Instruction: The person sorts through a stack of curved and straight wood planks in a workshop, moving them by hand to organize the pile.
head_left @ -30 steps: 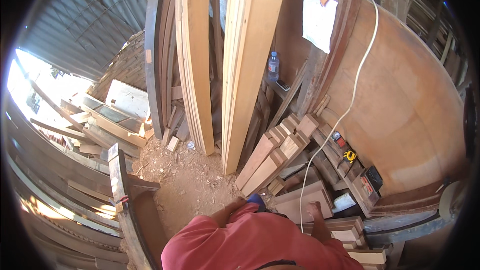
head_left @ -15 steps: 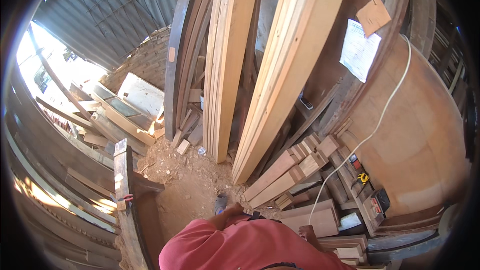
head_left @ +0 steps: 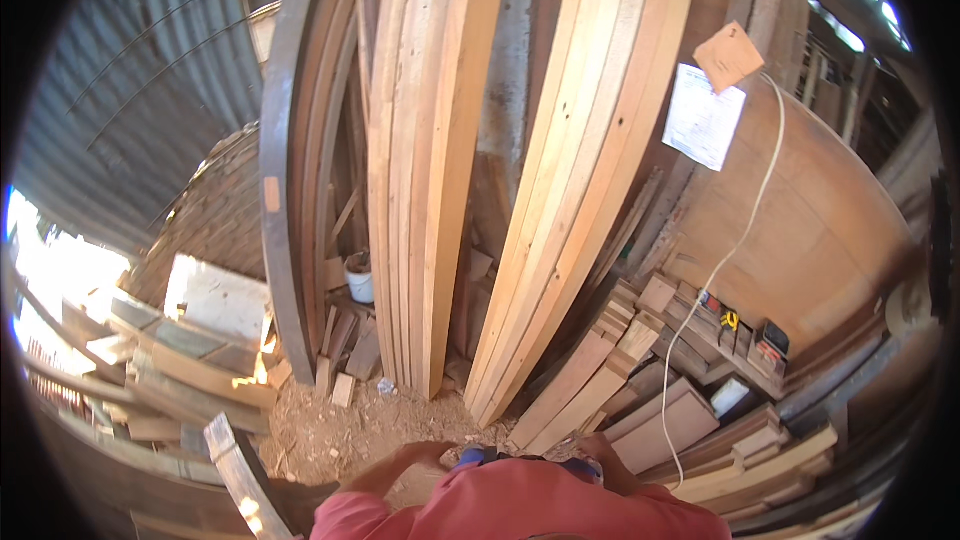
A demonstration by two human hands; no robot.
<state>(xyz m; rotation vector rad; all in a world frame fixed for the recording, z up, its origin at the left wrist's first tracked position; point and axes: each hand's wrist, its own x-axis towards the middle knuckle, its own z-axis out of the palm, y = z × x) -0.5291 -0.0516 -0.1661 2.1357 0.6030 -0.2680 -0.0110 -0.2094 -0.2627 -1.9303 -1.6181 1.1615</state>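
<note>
My left hand (head_left: 430, 453) is low in the view, held in front of my body on the left, over the chip-strewn ground. My right hand (head_left: 596, 448) hangs on the other side, near the lower ends of some short stacked boards (head_left: 570, 390). Both hands are small and partly lost against the background, so their fingers cannot be made out. Nothing is plainly seen in either. Just ahead lean two bundles of long pale planks, a left one (head_left: 420, 190) and a right one (head_left: 590, 170), their lower ends on the ground.
A dark curved board (head_left: 285, 160) leans left of the planks, with a white bucket (head_left: 360, 280) behind. At right are a large brown panel (head_left: 800, 220), a pinned paper sheet (head_left: 704, 118), a white cord (head_left: 735, 240) and a yellow tape measure (head_left: 730, 321). A rough beam (head_left: 240, 470) stands lower left.
The view has tilted upward and shifted, so the planks look nearer. My left hand now reaches further out to the left, and my right hand sits further forward.
</note>
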